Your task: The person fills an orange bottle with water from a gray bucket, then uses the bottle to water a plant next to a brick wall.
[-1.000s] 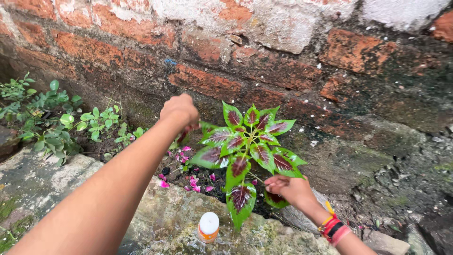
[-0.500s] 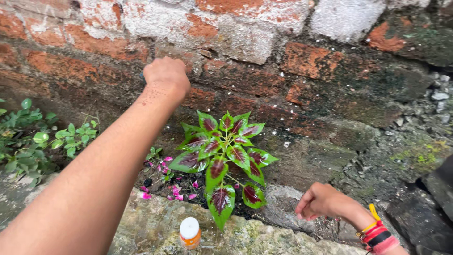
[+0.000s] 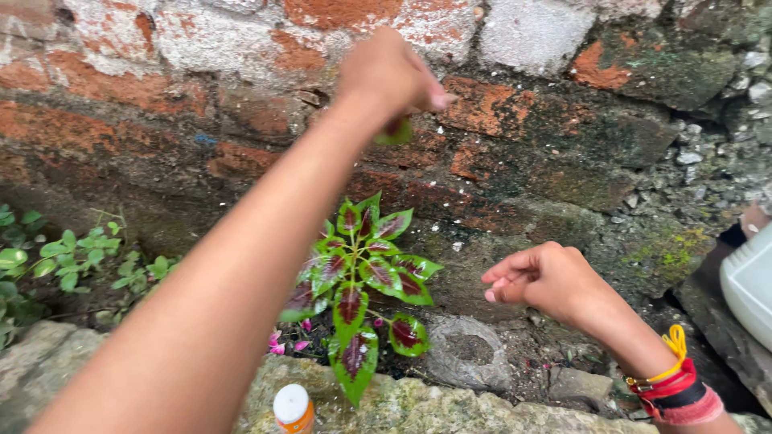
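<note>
Far left: low green weeds [image 3: 56, 261] at the foot of the brick wall [image 3: 161, 96], growing in dark soil behind a mossy stone ledge [image 3: 450, 406].

Left arm runs diagonally up from bottom-left. Left hand [image 3: 390, 72] is raised in front of the wall, well above the plant, fingers closed in a pinch on a small leaf piece [image 3: 396, 133], green with a dark red centre, blurred, hanging just under the hand.

Bottom edge, on the ledge: small bottle [image 3: 293, 410], white cap, orange body, upright, only the top shows.

Plant [image 3: 362, 277]: single small stem rooted in soil between ledge and wall. Pointed leaves, maroon centres, bright green serrated margins, arranged in a rosette. Lowest leaf droops over the ledge front. Pink petals [image 3: 280, 345] lie scattered on soil just left of its base.

Right of the plant: round stone [image 3: 466, 358] with a shallow hollow, set in the soil.

Right hand [image 3: 547, 277] hovers near the plant's right side, not touching it, fingers loosely curled with the tips close together, holding nothing visible. Red, yellow and black wrist bands [image 3: 671, 386].

Far right edge: part of a white plastic container [image 3: 752, 281].
</note>
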